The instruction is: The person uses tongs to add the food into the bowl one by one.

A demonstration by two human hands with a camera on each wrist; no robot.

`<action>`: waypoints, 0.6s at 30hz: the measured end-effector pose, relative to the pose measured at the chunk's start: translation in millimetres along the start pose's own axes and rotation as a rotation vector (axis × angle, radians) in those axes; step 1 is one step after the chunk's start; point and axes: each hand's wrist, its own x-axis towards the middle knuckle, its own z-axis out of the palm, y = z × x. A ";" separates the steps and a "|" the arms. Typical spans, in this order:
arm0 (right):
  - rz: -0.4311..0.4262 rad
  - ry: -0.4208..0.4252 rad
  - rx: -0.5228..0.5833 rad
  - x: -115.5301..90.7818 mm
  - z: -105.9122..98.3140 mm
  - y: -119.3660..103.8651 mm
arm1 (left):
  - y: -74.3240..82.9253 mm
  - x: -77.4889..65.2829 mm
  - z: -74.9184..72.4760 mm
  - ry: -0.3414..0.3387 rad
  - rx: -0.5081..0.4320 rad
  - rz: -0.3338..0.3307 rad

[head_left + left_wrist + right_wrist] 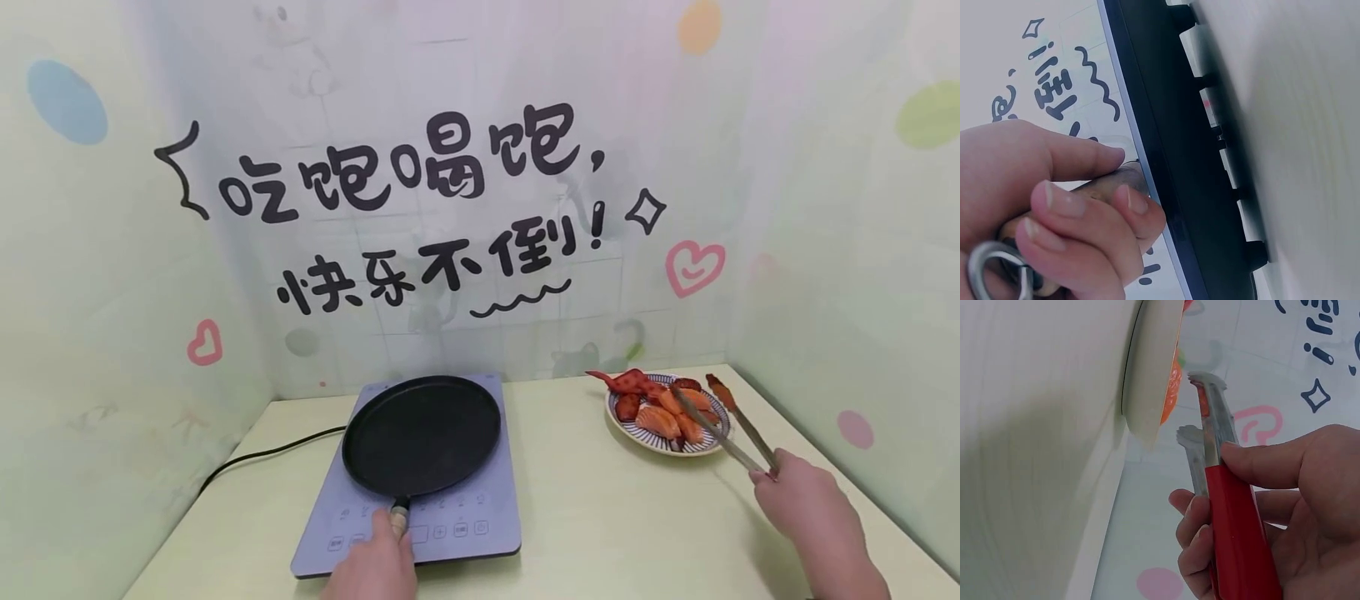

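My left hand [378, 562] grips the wooden handle [1107, 187] of a black flat frying pan [423, 437], which sits on a grey-blue induction cooktop [480, 483]. No food shows in the pan. In my right hand [813, 508] are metal tongs [742, 454] with red grips [1238, 531]; the thumb presses one arm and curled fingers hold the other. The tong tips are spread apart over the right part of a patterned plate [637, 437]. Orange salmon-like pieces [660, 421] and a red, spotted tentacle-like piece [633, 382] lie on that plate. Nothing shows between the tips.
A black power cord [262, 452] runs from the cooktop to the table's left edge. Pale yellow table surface [577, 500] lies between cooktop and plate. Printed curtain-like walls [450, 333] stand behind and on both sides.
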 end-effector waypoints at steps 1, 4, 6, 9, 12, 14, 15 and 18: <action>0.011 -0.018 0.005 -0.4 -0.1 -1.2 | 0.6 -0.1 -0.1 -0.001 0.000 0.000; 0.035 -0.038 0.011 -2.5 1.3 -4.5 | 1.3 -0.6 -0.5 0.000 -0.001 0.002; 0.043 -0.039 0.015 -2.8 2.9 -5.8 | 1.5 -0.7 -0.7 -0.001 -0.002 -0.003; 0.048 -0.040 0.021 -1.8 5.2 -7.0 | 0.7 0.9 1.3 -0.009 -0.001 -0.009; 0.050 -0.039 0.027 -0.6 7.3 -7.6 | 0.4 1.4 1.9 -0.002 -0.002 -0.004; 0.057 -0.042 0.029 -1.4 8.7 -7.9 | 0.3 1.2 2.8 0.011 -0.008 0.005; 0.060 -0.039 0.030 -2.1 9.3 -8.0 | -0.3 1.5 3.4 0.016 -0.008 0.011; 0.064 -0.031 0.036 -3.6 11.3 -9.1 | -3.7 5.6 9.8 0.024 -0.004 0.021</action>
